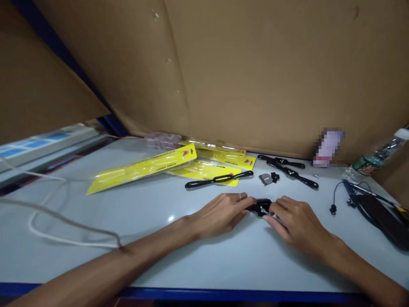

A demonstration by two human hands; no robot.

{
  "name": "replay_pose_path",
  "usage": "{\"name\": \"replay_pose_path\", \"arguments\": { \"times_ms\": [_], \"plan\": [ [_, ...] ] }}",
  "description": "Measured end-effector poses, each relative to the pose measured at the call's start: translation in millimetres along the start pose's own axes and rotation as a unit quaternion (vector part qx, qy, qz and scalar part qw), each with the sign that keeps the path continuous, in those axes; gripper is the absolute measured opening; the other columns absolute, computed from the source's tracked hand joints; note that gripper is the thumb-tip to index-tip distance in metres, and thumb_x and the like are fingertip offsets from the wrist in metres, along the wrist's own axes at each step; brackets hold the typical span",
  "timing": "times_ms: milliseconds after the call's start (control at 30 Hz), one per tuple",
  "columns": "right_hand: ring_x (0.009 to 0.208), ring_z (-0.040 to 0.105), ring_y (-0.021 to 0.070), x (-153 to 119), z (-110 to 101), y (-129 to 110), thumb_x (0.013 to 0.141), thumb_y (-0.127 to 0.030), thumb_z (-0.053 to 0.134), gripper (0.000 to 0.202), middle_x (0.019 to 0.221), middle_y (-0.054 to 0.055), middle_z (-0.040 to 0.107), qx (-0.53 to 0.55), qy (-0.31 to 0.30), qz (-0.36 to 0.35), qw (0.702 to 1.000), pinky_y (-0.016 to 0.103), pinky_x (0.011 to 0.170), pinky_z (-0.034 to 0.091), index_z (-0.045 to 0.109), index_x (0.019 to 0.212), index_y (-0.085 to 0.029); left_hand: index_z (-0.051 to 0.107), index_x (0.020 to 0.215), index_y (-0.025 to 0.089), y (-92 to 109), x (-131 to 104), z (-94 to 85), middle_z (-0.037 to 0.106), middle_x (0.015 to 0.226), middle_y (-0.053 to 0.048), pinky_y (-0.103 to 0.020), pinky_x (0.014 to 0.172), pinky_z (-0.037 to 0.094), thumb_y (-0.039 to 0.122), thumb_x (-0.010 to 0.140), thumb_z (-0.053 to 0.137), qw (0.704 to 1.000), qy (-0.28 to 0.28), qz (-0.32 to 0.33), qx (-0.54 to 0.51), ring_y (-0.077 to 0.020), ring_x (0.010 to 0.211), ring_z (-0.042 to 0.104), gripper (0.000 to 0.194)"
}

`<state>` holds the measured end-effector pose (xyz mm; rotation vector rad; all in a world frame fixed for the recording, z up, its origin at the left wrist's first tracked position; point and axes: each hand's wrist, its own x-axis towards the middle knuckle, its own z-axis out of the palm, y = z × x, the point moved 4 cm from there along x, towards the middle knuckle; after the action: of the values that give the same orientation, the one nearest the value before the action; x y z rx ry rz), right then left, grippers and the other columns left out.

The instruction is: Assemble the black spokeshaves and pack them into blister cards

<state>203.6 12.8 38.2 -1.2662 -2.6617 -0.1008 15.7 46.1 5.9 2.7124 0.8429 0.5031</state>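
A black spokeshave (pixel 262 206) is between my hands just above the table, its middle part and a shiny screw showing. My left hand (pixel 228 209) is closed around its left handle and wears a ring. The thumb and fingers of my right hand (pixel 295 219) pinch its right side and hide that handle. Beyond my hands lies a bare spokeshave body (pixel 220 179), partly over a yellow card pack. To its right are a grey metal blade (pixel 264 179) and a small black plate (pixel 275 177). Two more spokeshaves, a nearer one (pixel 292 172) and a farther one (pixel 286 162), lie overlapping behind.
Yellow blister packs (pixel 143 166) are piled at the back left. A plastic bottle (pixel 377 155), a blurred-out upright item (pixel 328 147) and a black strap-like object (pixel 380 217) with cords stand or lie at right. White cables (pixel 73 243) cross the left side. Cardboard (pixel 239 76) walls the back.
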Motion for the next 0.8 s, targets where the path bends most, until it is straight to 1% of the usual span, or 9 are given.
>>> {"name": "replay_pose_path", "arguments": {
  "times_ms": [100, 167, 267, 333, 433, 467, 533, 633, 800],
  "plan": [
    [0.079, 0.071, 0.0244, 15.4, -1.7, -11.8, 0.105, -0.031, 0.046, 0.03, 0.088, 0.01, 0.075, -0.072, -0.09, 0.051, 0.992, 0.032, 0.063, 0.04, 0.07, 0.096, -0.015, 0.044, 0.121, 0.02, 1.4, 2.6, -1.6, 0.065, 0.081, -0.001, -0.029, 0.06, 0.041, 0.018, 0.096, 0.046, 0.999, -0.012, -0.04, -0.018, -0.0211, 0.071, 0.063, 0.025],
    [0.079, 0.073, 0.0256, 25.7, -4.5, -16.5, 0.106, -0.029, 0.042, 0.034, 0.09, 0.011, 0.077, -0.112, -0.14, 0.067, 0.981, 0.032, 0.064, 0.041, 0.071, 0.098, -0.015, 0.041, 0.124, 0.021, 2.9, 3.7, -2.6, 0.064, 0.076, 0.001, -0.029, 0.06, 0.038, 0.018, 0.094, 0.048, 0.998, -0.017, -0.052, -0.024, -0.0216, 0.069, 0.062, 0.031],
    [0.081, 0.074, 0.0279, 36.6, -9.1, -17.7, 0.106, -0.028, 0.039, 0.039, 0.088, 0.014, 0.077, -0.163, -0.198, 0.067, 0.964, 0.032, 0.066, 0.043, 0.073, 0.095, -0.014, 0.04, 0.125, 0.021, 3.0, 5.3, -2.3, 0.062, 0.074, 0.002, -0.029, 0.06, 0.036, 0.016, 0.092, 0.048, 0.998, -0.009, -0.051, -0.024, -0.0218, 0.068, 0.062, 0.035],
    [0.083, 0.074, 0.0289, 40.2, -11.6, -17.0, 0.105, -0.026, 0.038, 0.039, 0.089, 0.016, 0.077, -0.187, -0.224, 0.035, 0.956, 0.033, 0.068, 0.045, 0.073, 0.097, -0.013, 0.041, 0.125, 0.021, 1.4, 6.8, -0.8, 0.062, 0.074, 0.001, -0.029, 0.061, 0.036, 0.016, 0.091, 0.048, 0.999, 0.001, -0.046, -0.027, -0.0225, 0.07, 0.062, 0.035],
    [0.084, 0.073, 0.0294, 41.4, -14.0, -16.5, 0.102, -0.018, 0.04, 0.032, 0.093, 0.018, 0.076, -0.205, -0.245, -0.054, 0.946, 0.034, 0.068, 0.045, 0.071, 0.106, -0.009, 0.043, 0.122, 0.021, -1.1, 9.6, 1.6, 0.063, 0.077, -0.001, -0.029, 0.062, 0.036, 0.018, 0.09, 0.05, 0.999, 0.013, -0.035, -0.03, -0.0233, 0.073, 0.062, 0.033],
    [0.083, 0.072, 0.0292, 41.2, -14.3, -15.5, 0.1, -0.016, 0.041, 0.03, 0.093, 0.019, 0.076, -0.201, -0.25, -0.068, 0.945, 0.034, 0.068, 0.044, 0.07, 0.106, -0.009, 0.044, 0.121, 0.021, -1.6, 10.4, 2.2, 0.064, 0.078, -0.001, -0.029, 0.062, 0.036, 0.019, 0.089, 0.05, 0.999, 0.015, -0.031, -0.026, -0.0235, 0.073, 0.062, 0.033],
    [0.08, 0.071, 0.0277, 41.3, -13.7, -11.3, 0.099, -0.016, 0.043, 0.029, 0.09, 0.018, 0.075, -0.161, -0.258, -0.04, 0.952, 0.033, 0.068, 0.043, 0.071, 0.101, -0.009, 0.045, 0.121, 0.021, -2.0, 11.7, 3.1, 0.064, 0.078, -0.002, -0.03, 0.063, 0.036, 0.018, 0.088, 0.05, 0.999, 0.018, -0.023, -0.019, -0.024, 0.074, 0.063, 0.033],
    [0.076, 0.068, 0.0229, 40.9, -8.3, -6.8, 0.1, -0.021, 0.042, 0.031, 0.087, 0.014, 0.075, -0.088, -0.254, 0.043, 0.962, 0.03, 0.068, 0.041, 0.071, 0.092, -0.012, 0.044, 0.123, 0.021, -2.9, 12.8, 3.6, 0.063, 0.076, -0.001, -0.03, 0.065, 0.038, 0.017, 0.087, 0.049, 0.999, 0.03, -0.016, -0.023, -0.0244, 0.074, 0.062, 0.036],
    [0.076, 0.066, 0.0226, 35.6, -1.8, -8.2, 0.102, -0.022, 0.033, 0.04, 0.09, 0.017, 0.073, -0.068, -0.236, 0.114, 0.963, 0.029, 0.064, 0.037, 0.07, 0.092, -0.01, 0.045, 0.124, 0.021, -4.8, 14.7, 4.5, 0.063, 0.076, -0.001, -0.029, 0.065, 0.037, 0.018, 0.088, 0.052, 0.999, 0.045, -0.021, -0.014, -0.025, 0.076, 0.063, 0.036]
  ]
}}
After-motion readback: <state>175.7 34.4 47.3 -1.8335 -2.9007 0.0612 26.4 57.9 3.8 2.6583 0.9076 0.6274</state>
